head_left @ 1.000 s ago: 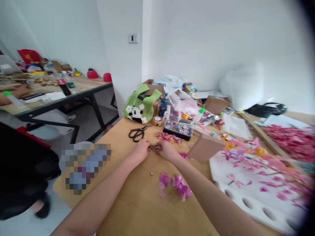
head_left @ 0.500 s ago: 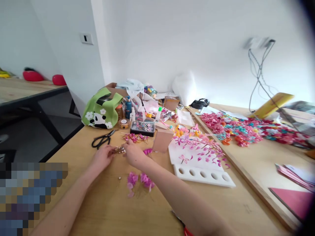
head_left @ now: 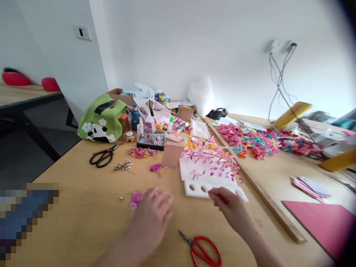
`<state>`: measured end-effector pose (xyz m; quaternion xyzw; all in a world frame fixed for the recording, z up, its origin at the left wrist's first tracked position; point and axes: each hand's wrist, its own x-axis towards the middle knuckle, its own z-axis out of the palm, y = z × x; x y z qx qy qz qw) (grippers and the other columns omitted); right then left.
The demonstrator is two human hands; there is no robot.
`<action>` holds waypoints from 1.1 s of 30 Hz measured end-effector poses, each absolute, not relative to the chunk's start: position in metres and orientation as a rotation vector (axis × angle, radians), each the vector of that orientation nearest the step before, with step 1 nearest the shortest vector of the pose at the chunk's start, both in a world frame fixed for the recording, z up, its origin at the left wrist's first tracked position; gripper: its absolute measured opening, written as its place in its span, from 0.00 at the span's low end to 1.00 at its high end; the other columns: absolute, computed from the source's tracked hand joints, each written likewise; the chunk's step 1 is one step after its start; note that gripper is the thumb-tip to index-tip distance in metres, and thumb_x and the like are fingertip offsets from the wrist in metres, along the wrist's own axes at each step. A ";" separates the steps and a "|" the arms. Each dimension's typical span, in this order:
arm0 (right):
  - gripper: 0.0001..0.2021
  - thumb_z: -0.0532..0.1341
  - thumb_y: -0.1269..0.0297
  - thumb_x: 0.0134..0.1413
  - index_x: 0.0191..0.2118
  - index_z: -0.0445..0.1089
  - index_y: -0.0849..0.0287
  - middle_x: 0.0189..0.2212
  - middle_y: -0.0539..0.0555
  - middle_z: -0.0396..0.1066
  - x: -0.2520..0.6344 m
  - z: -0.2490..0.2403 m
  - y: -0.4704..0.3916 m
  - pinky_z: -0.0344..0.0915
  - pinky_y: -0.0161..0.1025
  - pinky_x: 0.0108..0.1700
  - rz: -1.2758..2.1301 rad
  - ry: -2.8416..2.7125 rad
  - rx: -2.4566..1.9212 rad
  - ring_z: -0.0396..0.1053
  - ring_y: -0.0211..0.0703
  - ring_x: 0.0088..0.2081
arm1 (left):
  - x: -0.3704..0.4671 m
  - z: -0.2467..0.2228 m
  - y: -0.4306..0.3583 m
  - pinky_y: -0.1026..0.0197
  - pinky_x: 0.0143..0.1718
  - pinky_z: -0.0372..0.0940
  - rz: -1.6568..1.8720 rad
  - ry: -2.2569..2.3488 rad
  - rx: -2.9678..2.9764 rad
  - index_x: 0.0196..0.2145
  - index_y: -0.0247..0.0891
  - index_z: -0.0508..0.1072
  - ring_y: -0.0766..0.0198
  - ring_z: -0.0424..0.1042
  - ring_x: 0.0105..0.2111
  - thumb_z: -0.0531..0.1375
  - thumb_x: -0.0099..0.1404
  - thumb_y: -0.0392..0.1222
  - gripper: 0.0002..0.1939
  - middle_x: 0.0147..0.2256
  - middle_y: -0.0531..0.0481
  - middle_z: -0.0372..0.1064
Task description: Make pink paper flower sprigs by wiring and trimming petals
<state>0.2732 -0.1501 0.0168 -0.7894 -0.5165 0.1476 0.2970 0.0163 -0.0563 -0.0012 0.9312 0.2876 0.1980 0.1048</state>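
Observation:
My left hand [head_left: 154, 207], a little blurred, reaches over the near table with loosely bent fingers apart. It partly covers a purple flower [head_left: 135, 200], and the second purple cluster is hidden. A small white bead [head_left: 121, 198] lies left of it. My right hand [head_left: 226, 204] is in front of the white holed foam stand [head_left: 191, 189], thumb and fingertips pinched together; anything between them is too small to make out. Red-handled scissors [head_left: 205, 252] lie between my forearms. Farther off rests a bunch of white-tipped stems [head_left: 124, 165], untouched by either hand.
Black scissors [head_left: 104, 155], a green bag [head_left: 102, 120], a bead box [head_left: 151, 141] and a brown card box [head_left: 171, 154] stand beyond. Pink petal sprays [head_left: 211, 159] hang over the foam. A wooden strip [head_left: 264, 193] divides off heaped fabric flowers [head_left: 250, 141] and pink sheets [head_left: 317, 222].
Both hands have left the white-tipped stems, which now lie on the table. My left hand came nearer to the purple flowers; my right hand moved right to the foam stand. The view shifted rightward.

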 end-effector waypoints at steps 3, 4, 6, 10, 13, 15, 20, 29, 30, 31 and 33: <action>0.17 0.51 0.55 0.59 0.35 0.74 0.60 0.20 0.51 0.71 0.302 0.001 -0.146 0.64 0.39 0.26 0.294 -1.184 -2.271 0.69 0.43 0.21 | 0.066 -0.009 -0.095 0.45 0.59 0.57 0.423 0.671 2.758 0.57 0.39 0.67 0.48 0.57 0.60 0.53 0.67 0.50 0.24 0.59 0.43 0.62; 0.17 0.51 0.55 0.60 0.36 0.74 0.60 0.19 0.50 0.70 0.307 -0.002 -0.142 0.65 0.39 0.26 0.274 -1.139 -2.320 0.69 0.42 0.21 | 0.082 -0.012 -0.103 0.44 0.60 0.56 0.386 0.641 2.751 0.58 0.35 0.66 0.47 0.55 0.61 0.52 0.67 0.51 0.26 0.60 0.40 0.60; 0.16 0.52 0.56 0.62 0.38 0.73 0.61 0.20 0.49 0.70 0.311 -0.006 -0.130 0.66 0.39 0.29 0.269 -1.091 -2.398 0.69 0.40 0.22 | 0.109 -0.017 -0.111 0.41 0.61 0.53 0.333 0.640 2.738 0.58 0.28 0.65 0.44 0.52 0.63 0.51 0.68 0.50 0.28 0.61 0.35 0.55; 0.13 0.57 0.57 0.62 0.44 0.69 0.61 0.36 0.52 0.73 0.309 -0.010 -0.110 0.70 0.41 0.36 0.345 -1.088 -2.491 0.72 0.38 0.32 | 0.133 -0.027 -0.109 0.40 0.63 0.48 0.311 0.694 2.715 0.59 0.24 0.63 0.43 0.45 0.65 0.47 0.69 0.48 0.28 0.64 0.33 0.48; 0.13 0.58 0.58 0.62 0.48 0.68 0.60 0.43 0.54 0.71 0.310 -0.013 -0.105 0.71 0.43 0.40 0.417 -1.070 -2.529 0.72 0.41 0.38 | 0.130 -0.030 -0.107 0.42 0.64 0.47 0.336 0.695 2.733 0.60 0.25 0.61 0.46 0.42 0.65 0.47 0.69 0.48 0.29 0.65 0.35 0.46; 0.13 0.57 0.58 0.63 0.48 0.68 0.59 0.44 0.55 0.71 0.312 -0.015 -0.103 0.70 0.44 0.41 0.465 -1.056 -2.535 0.71 0.41 0.39 | 0.128 -0.029 -0.108 0.42 0.63 0.47 0.343 0.702 2.750 0.60 0.25 0.60 0.46 0.41 0.66 0.48 0.68 0.48 0.29 0.65 0.34 0.46; 0.11 0.54 0.57 0.64 0.46 0.70 0.54 0.45 0.55 0.71 0.314 -0.017 -0.100 0.71 0.41 0.41 0.517 -1.016 -2.523 0.71 0.40 0.39 | 0.127 -0.025 -0.107 0.41 0.63 0.47 0.339 0.705 2.766 0.60 0.25 0.61 0.46 0.43 0.65 0.47 0.68 0.44 0.28 0.64 0.34 0.49; 0.13 0.56 0.56 0.62 0.43 0.71 0.60 0.32 0.52 0.74 0.307 -0.022 -0.098 0.68 0.41 0.38 0.246 -1.046 -2.429 0.72 0.41 0.32 | 0.132 -0.029 -0.104 0.40 0.63 0.46 0.322 0.702 2.718 0.55 0.27 0.68 0.44 0.46 0.64 0.48 0.68 0.50 0.27 0.63 0.34 0.49; 0.15 0.55 0.55 0.61 0.42 0.72 0.60 0.27 0.51 0.73 0.306 -0.023 -0.099 0.67 0.41 0.37 0.195 -1.035 -2.402 0.72 0.42 0.30 | 0.133 -0.030 -0.105 0.39 0.63 0.46 0.326 0.701 2.713 0.55 0.27 0.68 0.44 0.47 0.64 0.48 0.68 0.50 0.27 0.63 0.34 0.49; 0.16 0.54 0.54 0.61 0.40 0.73 0.59 0.23 0.51 0.73 0.305 -0.023 -0.100 0.65 0.40 0.35 0.156 -1.022 -2.373 0.72 0.44 0.28 | 0.133 -0.031 -0.105 0.39 0.63 0.47 0.332 0.699 2.708 0.56 0.27 0.68 0.44 0.47 0.64 0.49 0.68 0.50 0.27 0.63 0.34 0.50; 0.17 0.54 0.53 0.58 0.37 0.74 0.59 0.19 0.52 0.72 0.303 -0.023 -0.100 0.63 0.38 0.31 0.140 -1.006 -2.312 0.71 0.45 0.25 | 0.134 -0.032 -0.105 0.39 0.63 0.47 0.345 0.694 2.703 0.56 0.26 0.67 0.44 0.46 0.65 0.50 0.68 0.48 0.26 0.63 0.34 0.50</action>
